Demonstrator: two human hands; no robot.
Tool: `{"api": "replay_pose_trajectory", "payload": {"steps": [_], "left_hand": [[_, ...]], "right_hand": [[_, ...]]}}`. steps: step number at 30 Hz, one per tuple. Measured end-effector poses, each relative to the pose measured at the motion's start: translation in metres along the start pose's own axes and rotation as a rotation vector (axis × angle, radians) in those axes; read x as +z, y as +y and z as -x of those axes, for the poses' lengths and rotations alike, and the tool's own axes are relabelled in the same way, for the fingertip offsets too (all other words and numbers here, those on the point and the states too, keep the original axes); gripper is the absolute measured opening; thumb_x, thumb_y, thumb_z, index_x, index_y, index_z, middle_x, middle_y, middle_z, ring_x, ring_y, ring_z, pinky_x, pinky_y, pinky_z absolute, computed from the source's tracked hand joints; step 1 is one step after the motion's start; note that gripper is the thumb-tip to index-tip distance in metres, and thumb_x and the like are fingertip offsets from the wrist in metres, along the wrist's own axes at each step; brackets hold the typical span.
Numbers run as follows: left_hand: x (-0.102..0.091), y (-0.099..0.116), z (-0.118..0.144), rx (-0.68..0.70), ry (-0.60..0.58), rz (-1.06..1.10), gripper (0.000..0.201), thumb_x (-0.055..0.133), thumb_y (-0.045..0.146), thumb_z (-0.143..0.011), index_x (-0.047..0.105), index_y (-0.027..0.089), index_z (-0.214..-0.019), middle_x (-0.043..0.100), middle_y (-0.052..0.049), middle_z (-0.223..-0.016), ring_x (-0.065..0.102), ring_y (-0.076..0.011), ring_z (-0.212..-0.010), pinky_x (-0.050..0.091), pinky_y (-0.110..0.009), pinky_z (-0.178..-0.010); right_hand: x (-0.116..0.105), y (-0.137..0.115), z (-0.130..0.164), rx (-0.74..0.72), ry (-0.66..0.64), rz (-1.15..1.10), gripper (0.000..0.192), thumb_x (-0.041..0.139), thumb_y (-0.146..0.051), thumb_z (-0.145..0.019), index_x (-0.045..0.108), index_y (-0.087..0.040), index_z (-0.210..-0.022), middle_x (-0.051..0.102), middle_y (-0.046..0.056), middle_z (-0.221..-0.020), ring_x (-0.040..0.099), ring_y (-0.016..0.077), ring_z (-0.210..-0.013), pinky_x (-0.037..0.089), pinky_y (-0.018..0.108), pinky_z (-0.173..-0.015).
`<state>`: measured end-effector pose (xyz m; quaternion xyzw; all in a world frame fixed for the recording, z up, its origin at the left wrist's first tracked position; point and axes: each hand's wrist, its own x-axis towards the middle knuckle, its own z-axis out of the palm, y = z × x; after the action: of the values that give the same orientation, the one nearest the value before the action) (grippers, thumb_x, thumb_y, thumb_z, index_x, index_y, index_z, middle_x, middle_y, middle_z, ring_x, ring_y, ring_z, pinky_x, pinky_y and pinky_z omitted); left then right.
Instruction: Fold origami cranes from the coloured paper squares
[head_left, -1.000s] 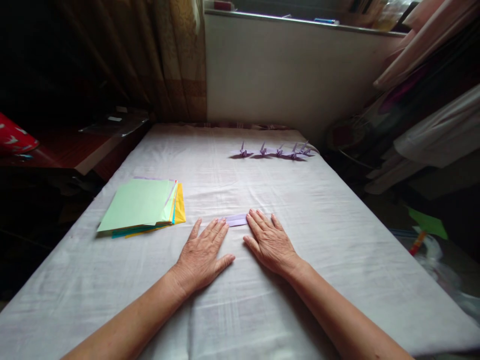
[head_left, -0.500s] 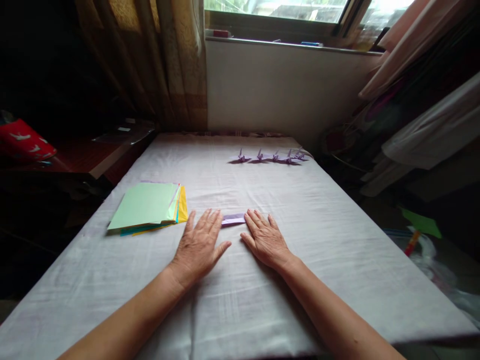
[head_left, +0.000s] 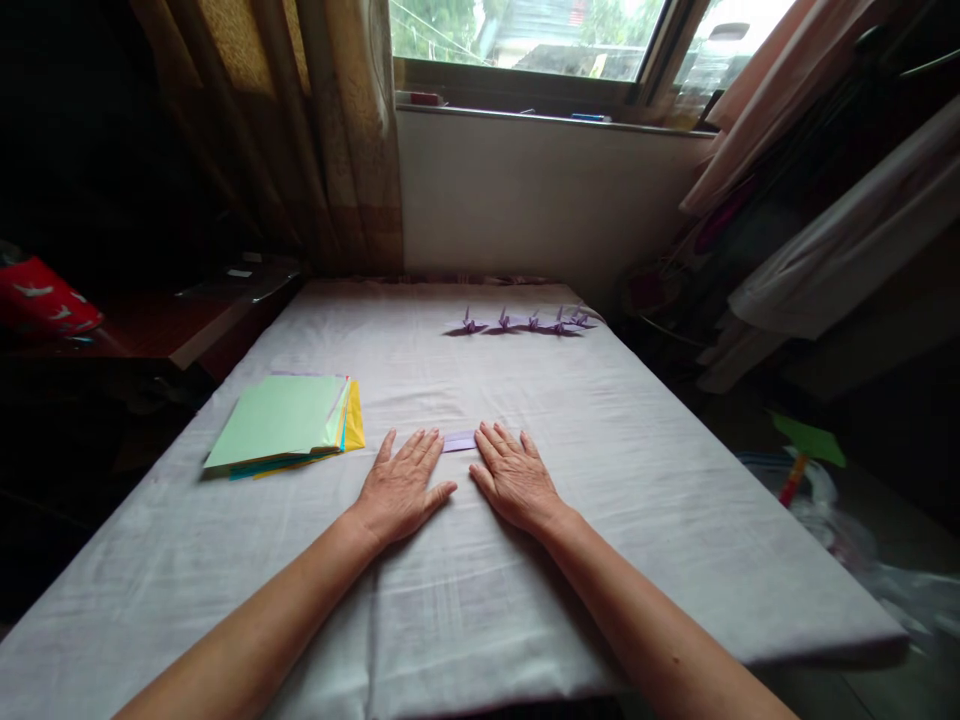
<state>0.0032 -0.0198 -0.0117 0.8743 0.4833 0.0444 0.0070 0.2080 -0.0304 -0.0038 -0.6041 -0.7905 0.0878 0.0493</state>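
Your left hand (head_left: pixel 397 490) and right hand (head_left: pixel 514 480) lie flat, fingers spread, holding nothing, pinning a thin folded purple paper strip (head_left: pixel 459 441) on the wrinkled cloth-covered surface (head_left: pixel 637 520); smooth coloured paper stack (head_left: pixel 281 423) at ten o'clock.

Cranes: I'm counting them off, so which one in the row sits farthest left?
The crane at the row's left end, nearest the curtain.

Both hands (head_left: pixel 457 488) and forearms are bare, without sleeves, rings or watch.
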Motion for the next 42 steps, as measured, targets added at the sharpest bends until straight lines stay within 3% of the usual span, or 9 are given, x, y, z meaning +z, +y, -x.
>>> {"api": "replay_pose_trajectory", "payload": {"steps": [6,11,15,25,30,35,39,42], "left_hand": [[0.000,-0.004,0.008,-0.034,0.011,-0.031,0.061,0.034,0.055,-0.096,0.043,0.020,-0.145,0.043,-0.011,-0.150,0.037,-0.0276,-0.141,0.011,-0.058,-0.117],[0.001,-0.002,0.007,-0.039,0.031,-0.039,0.058,0.037,0.052,-0.096,0.044,0.021,-0.144,0.044,-0.011,-0.150,0.036,-0.0279,-0.141,0.011,-0.058,-0.117],[0.000,-0.004,0.007,-0.039,-0.001,-0.029,0.056,0.033,0.047,-0.098,0.040,0.019,-0.147,0.041,-0.012,-0.151,0.035,-0.0280,-0.142,0.013,-0.060,-0.116],[0.005,-0.007,0.005,-0.058,0.038,-0.017,0.054,0.035,0.045,-0.096,0.044,0.023,-0.145,0.042,-0.009,-0.151,0.035,-0.0286,-0.142,0.014,-0.060,-0.115],[0.007,-0.009,0.011,-0.082,0.125,-0.021,0.053,0.035,0.043,-0.096,0.046,0.021,-0.143,0.048,-0.010,-0.147,0.041,-0.0298,-0.138,0.023,-0.059,-0.113],[-0.003,-0.008,0.020,-0.122,0.286,-0.035,0.047,0.035,0.034,-0.097,0.053,0.018,-0.137,0.056,-0.013,-0.140,0.047,-0.0308,-0.131,0.031,-0.054,-0.110],[-0.011,-0.003,0.021,-0.066,0.355,-0.022,0.037,0.039,0.029,-0.096,0.063,0.022,-0.124,0.066,-0.010,-0.122,0.058,-0.0256,-0.113,0.041,-0.044,-0.103],[-0.012,0.001,0.018,-0.027,0.362,-0.007,0.035,0.042,0.029,-0.096,0.064,0.022,-0.122,0.068,-0.009,-0.112,0.060,-0.0251,-0.104,0.043,-0.043,-0.098]], "right_hand": [[-0.003,0.007,-0.002,0.001,-0.013,-0.037,0.055,0.035,-0.042,-0.100,0.037,-0.016,-0.148,0.030,0.010,-0.156,0.025,0.0250,-0.146,0.019,0.054,-0.117],[-0.004,-0.007,-0.009,-0.095,0.136,-0.016,0.052,0.035,-0.039,-0.101,0.037,-0.019,-0.148,0.031,0.008,-0.156,0.024,0.0233,-0.146,0.010,0.053,-0.119],[0.001,-0.025,-0.015,-0.236,0.016,-0.022,0.053,0.032,-0.042,-0.101,0.036,-0.020,-0.149,0.033,0.007,-0.155,0.028,0.0213,-0.145,0.015,0.052,-0.119],[-0.004,0.009,0.004,-0.022,-0.015,0.010,0.055,0.029,-0.045,-0.101,0.033,-0.021,-0.150,0.028,0.008,-0.157,0.023,0.0218,-0.147,0.013,0.054,-0.118],[-0.004,0.008,0.005,-0.006,0.006,-0.037,0.055,0.030,-0.048,-0.100,0.035,-0.022,-0.149,0.027,0.007,-0.158,0.022,0.0218,-0.147,0.012,0.054,-0.118],[-0.001,0.006,0.007,-0.002,0.050,-0.047,0.055,0.032,-0.048,-0.100,0.038,-0.022,-0.148,0.031,0.008,-0.157,0.024,0.0226,-0.146,0.012,0.054,-0.117],[0.000,0.005,0.009,0.003,0.096,-0.032,0.052,0.034,-0.045,-0.100,0.041,-0.023,-0.146,0.036,0.009,-0.154,0.029,0.0235,-0.144,0.016,0.054,-0.116],[-0.001,0.004,0.011,-0.001,0.150,-0.016,0.048,0.039,-0.042,-0.099,0.046,-0.023,-0.142,0.043,0.010,-0.150,0.035,0.0244,-0.141,0.022,0.052,-0.114]]}}
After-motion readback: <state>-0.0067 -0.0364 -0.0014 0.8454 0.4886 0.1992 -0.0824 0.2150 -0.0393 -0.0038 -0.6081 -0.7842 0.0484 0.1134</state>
